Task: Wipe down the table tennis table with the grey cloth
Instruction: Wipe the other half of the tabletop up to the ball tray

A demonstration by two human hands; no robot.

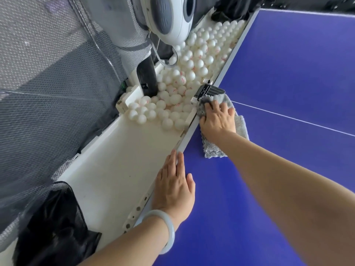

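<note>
- Head view, the only one.
- Grey cloth (241, 126): lies on the table tennis table (288, 77) at its end edge, touching the black clamp (210, 90) and partly under the right hand (218, 120). Judged soft, light and limp, with a fluffy pile. Likely to bunch or slide. Best worked flat under the palm, or lifted by the loose corner nearest the person.
- Right hand: palm down on the cloth, fingers slightly spread, tips pressing toward the clamp.
- Left hand (173, 189): flat on the same edge, nearer the person, fingers pressed together, thumb apart, holding nothing. Pale bracelet (169, 233) on the wrist.
- Table: blue, smooth, with a pale edge strip and a thin centre line (288, 118).
- Tray (115, 169): white, beyond the edge, its far part heaped with white balls (182, 83).
- Ball machine (169, 22): above the tray.
- Netting (48, 73): grey mesh behind the tray.
</note>
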